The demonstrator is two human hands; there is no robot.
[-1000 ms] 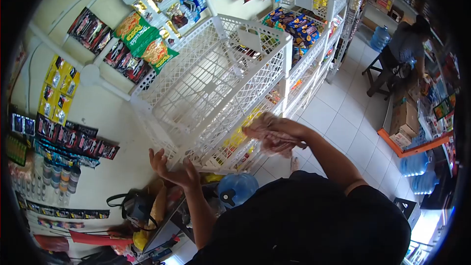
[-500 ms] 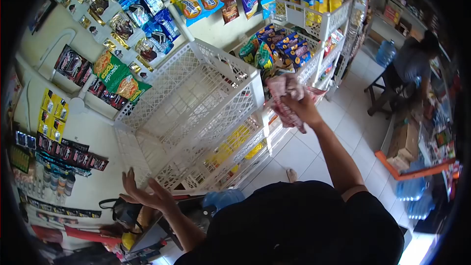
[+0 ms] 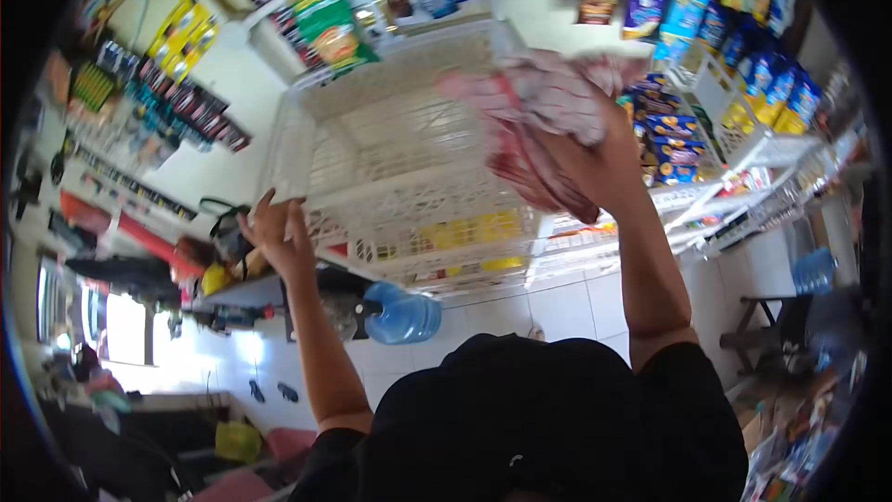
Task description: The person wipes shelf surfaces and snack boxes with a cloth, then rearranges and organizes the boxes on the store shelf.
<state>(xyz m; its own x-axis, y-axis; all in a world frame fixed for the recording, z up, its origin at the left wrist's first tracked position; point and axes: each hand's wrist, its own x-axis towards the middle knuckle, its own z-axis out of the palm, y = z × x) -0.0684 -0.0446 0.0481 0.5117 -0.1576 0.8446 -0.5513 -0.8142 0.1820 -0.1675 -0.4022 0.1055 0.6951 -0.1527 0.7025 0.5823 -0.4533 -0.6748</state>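
Observation:
A crumpled red-and-white striped cloth (image 3: 534, 107) hangs from my right hand (image 3: 604, 158), whose fingers are closed round it. The cloth is in front of the right part of a white lattice plastic basket (image 3: 418, 181) and hides some of its rim. Inside, the bare slatted bottom of the basket shows. My left hand (image 3: 277, 228) is raised near the basket's left front corner, its fingers apart and holding nothing. I cannot tell whether it touches the basket.
Snack packets (image 3: 669, 130) fill a neighbouring white basket at right. A green snack bag (image 3: 330, 19) and sachet strips hang on the wall. A blue water jug (image 3: 401, 313) lies below the basket. A dark stool (image 3: 762, 325) stands at far right.
The view has swung to the left. My right hand has carried the cloth from the snack basket's edge to over the lattice basket. My left hand stays raised and holds nothing.

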